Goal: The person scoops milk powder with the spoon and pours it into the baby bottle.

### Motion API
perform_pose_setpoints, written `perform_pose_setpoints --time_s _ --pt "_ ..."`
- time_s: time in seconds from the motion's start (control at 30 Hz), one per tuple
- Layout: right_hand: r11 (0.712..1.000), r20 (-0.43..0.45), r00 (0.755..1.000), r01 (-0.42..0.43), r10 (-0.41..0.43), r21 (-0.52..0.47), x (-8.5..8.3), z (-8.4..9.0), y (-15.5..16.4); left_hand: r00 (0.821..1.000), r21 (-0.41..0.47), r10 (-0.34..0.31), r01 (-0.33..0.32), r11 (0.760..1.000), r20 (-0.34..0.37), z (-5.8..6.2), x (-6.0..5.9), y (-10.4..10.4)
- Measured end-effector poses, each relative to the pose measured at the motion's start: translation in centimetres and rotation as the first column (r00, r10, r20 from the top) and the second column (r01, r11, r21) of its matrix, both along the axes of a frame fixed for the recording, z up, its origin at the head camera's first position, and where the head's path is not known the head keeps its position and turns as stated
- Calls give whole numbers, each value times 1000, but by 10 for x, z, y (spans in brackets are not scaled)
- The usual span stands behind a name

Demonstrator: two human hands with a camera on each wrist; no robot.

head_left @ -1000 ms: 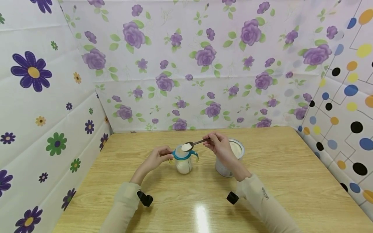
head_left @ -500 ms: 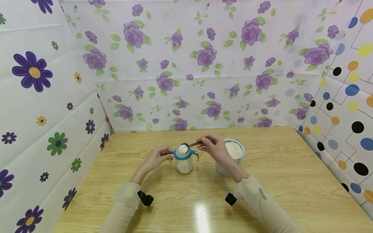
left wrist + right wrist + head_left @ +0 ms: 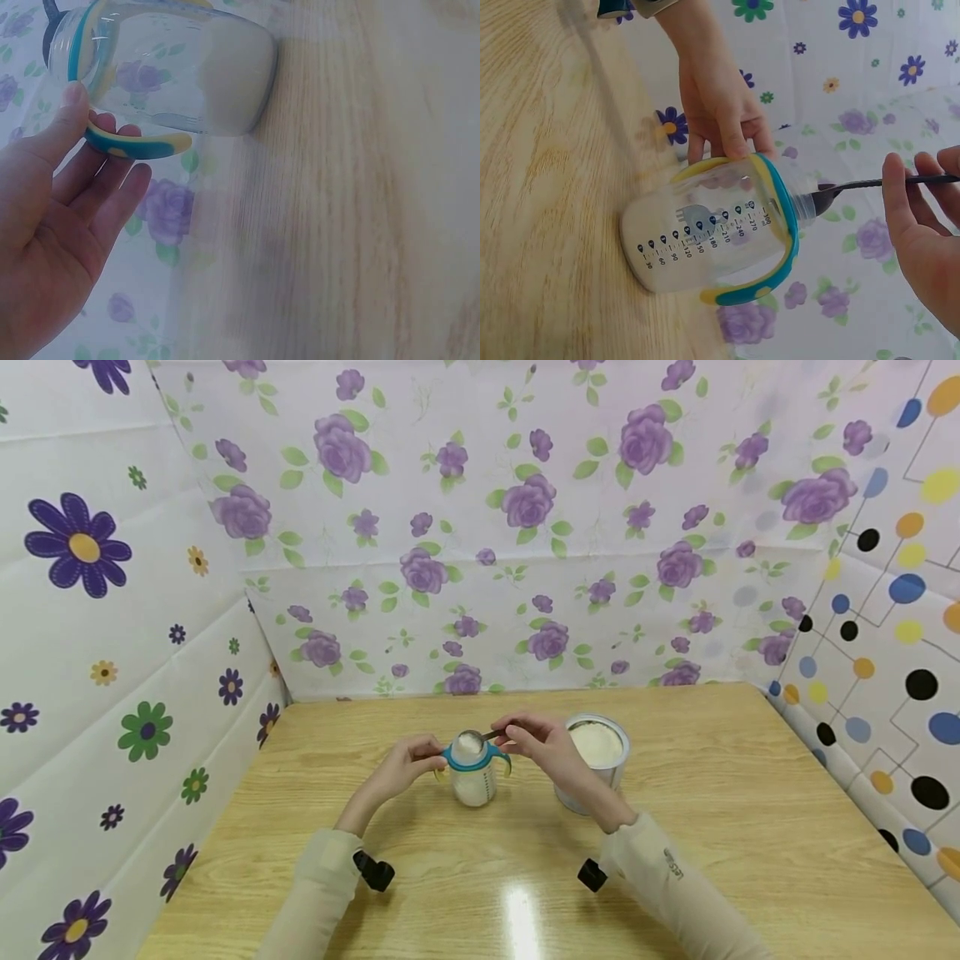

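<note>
- Since a second ago the spoon [image 3: 480, 739] has moved left, its heaped bowl now at the bottle's mouth
- Left hand [image 3: 401, 768] grips the handle of the baby bottle [image 3: 472, 772] mid-table, powder already inside
- Right hand [image 3: 543, 745] pinches the spoon; this scoop looks not yet tipped
- Open powder tin [image 3: 596, 760] stands right

The right hand [image 3: 542, 745] now sits closer to the clear baby bottle with teal handles [image 3: 473, 772], its dark metal spoon [image 3: 476, 742] of white powder lowered onto the bottle's mouth.
</note>
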State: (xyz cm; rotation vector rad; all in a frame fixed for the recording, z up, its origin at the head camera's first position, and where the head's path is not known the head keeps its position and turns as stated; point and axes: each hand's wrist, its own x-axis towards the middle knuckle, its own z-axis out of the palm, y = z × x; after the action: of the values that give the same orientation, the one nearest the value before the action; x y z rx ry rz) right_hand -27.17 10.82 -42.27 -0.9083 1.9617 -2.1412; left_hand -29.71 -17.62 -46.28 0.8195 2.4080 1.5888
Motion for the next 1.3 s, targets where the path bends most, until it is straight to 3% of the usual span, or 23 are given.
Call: perform_pose_setpoints --time_s 0.27,0.43,0.7,1.17,1.3 --pt "989 -128 986 -89 103 115 11 8 -2 1000 7 -7 7 1000 -25 -2 -1 0" --pt "973 -149 975 -137 166 183 18 8 -4 999 10 -5 6 1000 -35 -2 -2 0" --pt "927 -252 950 -82 184 367 24 4 -4 1000 -2 1 -1 1000 -9 -4 -2 -1" --pt "975 -113 990 -60 86 215 25 10 4 1000 6 2 -1 1000 -17 -3 -2 0" --pt "987 -140 989 -29 51 156 24 12 6 1000 15 -9 9 1000 -27 -4 -3 -1"
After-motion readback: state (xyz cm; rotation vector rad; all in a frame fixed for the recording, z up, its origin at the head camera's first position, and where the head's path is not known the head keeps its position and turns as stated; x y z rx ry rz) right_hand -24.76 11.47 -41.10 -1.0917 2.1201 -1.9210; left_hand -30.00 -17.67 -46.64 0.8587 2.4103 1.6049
